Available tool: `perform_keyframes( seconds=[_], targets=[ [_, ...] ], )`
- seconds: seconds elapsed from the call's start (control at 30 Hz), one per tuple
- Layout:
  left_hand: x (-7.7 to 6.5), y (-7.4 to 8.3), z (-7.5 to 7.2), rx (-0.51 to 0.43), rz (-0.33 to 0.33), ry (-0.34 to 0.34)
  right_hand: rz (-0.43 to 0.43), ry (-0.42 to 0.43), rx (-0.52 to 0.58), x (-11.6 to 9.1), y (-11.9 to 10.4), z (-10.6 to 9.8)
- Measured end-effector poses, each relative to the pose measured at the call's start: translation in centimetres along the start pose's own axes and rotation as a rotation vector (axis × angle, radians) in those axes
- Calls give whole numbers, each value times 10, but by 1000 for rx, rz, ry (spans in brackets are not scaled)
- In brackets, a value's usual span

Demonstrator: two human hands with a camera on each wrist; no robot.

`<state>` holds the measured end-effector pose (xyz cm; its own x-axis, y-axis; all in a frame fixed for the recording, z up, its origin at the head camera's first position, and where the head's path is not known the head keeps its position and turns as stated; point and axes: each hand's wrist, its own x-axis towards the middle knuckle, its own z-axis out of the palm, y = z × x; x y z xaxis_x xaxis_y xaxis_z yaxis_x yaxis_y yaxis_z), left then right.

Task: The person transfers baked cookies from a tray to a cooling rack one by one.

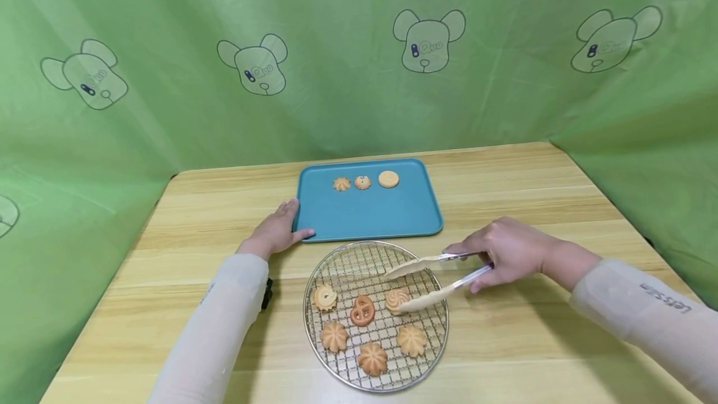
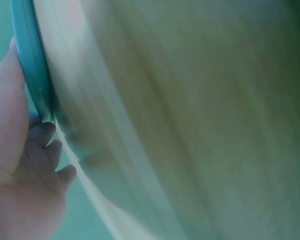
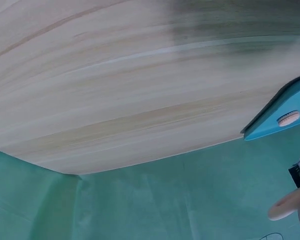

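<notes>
My right hand (image 1: 507, 251) holds metal tongs (image 1: 471, 276) with pale tips. The tongs are spread, and their near tip overlaps a swirl cookie (image 1: 396, 299) on the round wire rack (image 1: 320, 267); contact is unclear. My left hand (image 1: 276, 229) grips the blue tray (image 1: 364, 217) at its left front corner, thumb over the rim. In the left wrist view, the fingers (image 2: 52, 150) lie at the outer side of the tray edge (image 2: 34, 55). Only part of the right hand (image 3: 295, 202) shows in the right wrist view.
Three cookies lie in a row along the tray's far side, among them a round flat cookie (image 1: 388, 179). On the rack sit a pretzel-shaped cookie (image 1: 363, 310), a flower-shaped cookie (image 1: 373, 358) and several others. Green cloth (image 1: 348, 117) walls the wooden table (image 1: 505, 179).
</notes>
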<state>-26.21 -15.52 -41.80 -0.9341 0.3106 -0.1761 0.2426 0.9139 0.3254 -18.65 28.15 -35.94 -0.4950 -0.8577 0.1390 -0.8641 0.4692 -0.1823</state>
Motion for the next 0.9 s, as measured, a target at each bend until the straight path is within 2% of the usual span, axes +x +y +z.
perform_keyframes(
  seconds=[0.23,0.53,0.9],
  targets=[
    [1,-2,1,-1,-1,-3,31,59,-12,5,2,4],
    [2,-2,1,2,-3,-10,164,100,-65,17,2,10],
    [2,-3,1,-1,-9,-14,371,60,-100,34,5,18]
  ],
)
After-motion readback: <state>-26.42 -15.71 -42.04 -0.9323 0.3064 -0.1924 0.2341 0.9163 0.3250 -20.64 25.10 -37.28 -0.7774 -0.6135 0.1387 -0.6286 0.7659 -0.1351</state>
